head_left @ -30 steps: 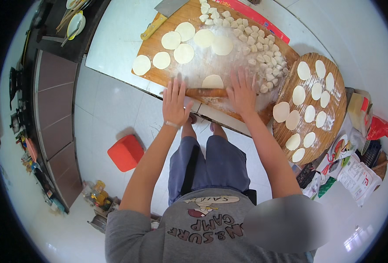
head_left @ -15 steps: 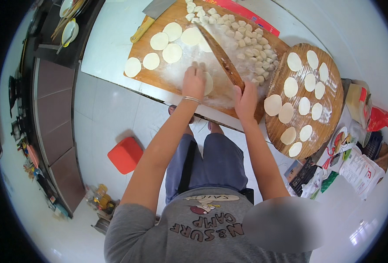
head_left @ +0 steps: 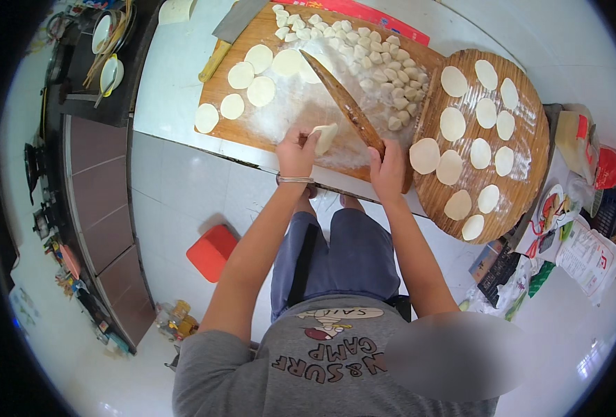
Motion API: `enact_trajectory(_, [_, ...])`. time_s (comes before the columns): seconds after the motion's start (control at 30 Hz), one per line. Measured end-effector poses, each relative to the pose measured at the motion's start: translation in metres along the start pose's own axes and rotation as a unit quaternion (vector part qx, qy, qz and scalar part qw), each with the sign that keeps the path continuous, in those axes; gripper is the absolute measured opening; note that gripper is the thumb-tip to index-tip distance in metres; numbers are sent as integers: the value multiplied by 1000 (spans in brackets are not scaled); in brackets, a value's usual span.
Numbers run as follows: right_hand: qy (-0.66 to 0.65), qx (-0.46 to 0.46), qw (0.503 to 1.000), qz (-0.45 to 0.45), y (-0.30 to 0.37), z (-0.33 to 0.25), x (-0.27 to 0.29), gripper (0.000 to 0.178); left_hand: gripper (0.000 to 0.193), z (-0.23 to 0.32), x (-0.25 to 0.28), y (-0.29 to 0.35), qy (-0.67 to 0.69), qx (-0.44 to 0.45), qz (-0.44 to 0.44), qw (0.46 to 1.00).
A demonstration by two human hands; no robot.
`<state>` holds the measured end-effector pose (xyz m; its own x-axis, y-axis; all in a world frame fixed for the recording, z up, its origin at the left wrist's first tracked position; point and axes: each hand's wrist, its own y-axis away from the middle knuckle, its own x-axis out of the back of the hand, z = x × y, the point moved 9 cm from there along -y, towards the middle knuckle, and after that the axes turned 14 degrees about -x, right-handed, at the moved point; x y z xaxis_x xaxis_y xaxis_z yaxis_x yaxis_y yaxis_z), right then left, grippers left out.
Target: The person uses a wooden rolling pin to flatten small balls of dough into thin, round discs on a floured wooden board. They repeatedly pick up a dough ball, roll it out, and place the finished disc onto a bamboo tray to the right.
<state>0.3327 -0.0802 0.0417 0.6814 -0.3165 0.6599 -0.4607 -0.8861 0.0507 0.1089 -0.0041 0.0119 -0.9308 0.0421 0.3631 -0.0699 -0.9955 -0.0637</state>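
Observation:
My left hand (head_left: 295, 154) pinches a round dough wrapper (head_left: 326, 137) between thumb and fingers. The wrapper's edge is tilted up off the floured board. My right hand (head_left: 389, 165) grips the near end of a tapered wooden rolling pin (head_left: 344, 99), which slants away to the far left across the flour. Both hands are over the near edge of a rectangular wooden board (head_left: 245, 139). Several flat wrappers (head_left: 261, 92) lie on its left part. A heap of small dough pieces (head_left: 386, 68) covers its far right.
A round wooden board (head_left: 523, 149) at the right carries several spaced-out wrappers. A cleaver (head_left: 238, 19) with a wooden handle lies at the board's far left corner. Bowls (head_left: 112, 75) stand on the dark counter at left. A red stool (head_left: 212, 253) is on the floor.
My left hand has lifted the wrapper's edge off the board, drawing slightly left and nearer. The rolling pin remains in my right hand. The whole view has shifted a little.

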Motion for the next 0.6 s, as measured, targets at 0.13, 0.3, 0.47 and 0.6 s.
enact_trajectory(0.13, [73, 70, 995, -3, -4, -5, -4, 30, 27, -32, 23, 20, -13, 85, 80, 993])
enact_trajectory(0.3, [170, 158, 966, -116, -1, -20, -36, 35, 46, 3, 67, 30, -241, -141, 91, 956])
enact_trajectory(0.47, [253, 211, 939, -102, -6, -39, -75, 54, 62, -19, 48, -5, -411, -207, -106, 882])
enact_trajectory(0.6, [304, 149, 940, 32, -70, -56, -74, 67, 63, -8, 26, -79, -465, -238, -103, 847])
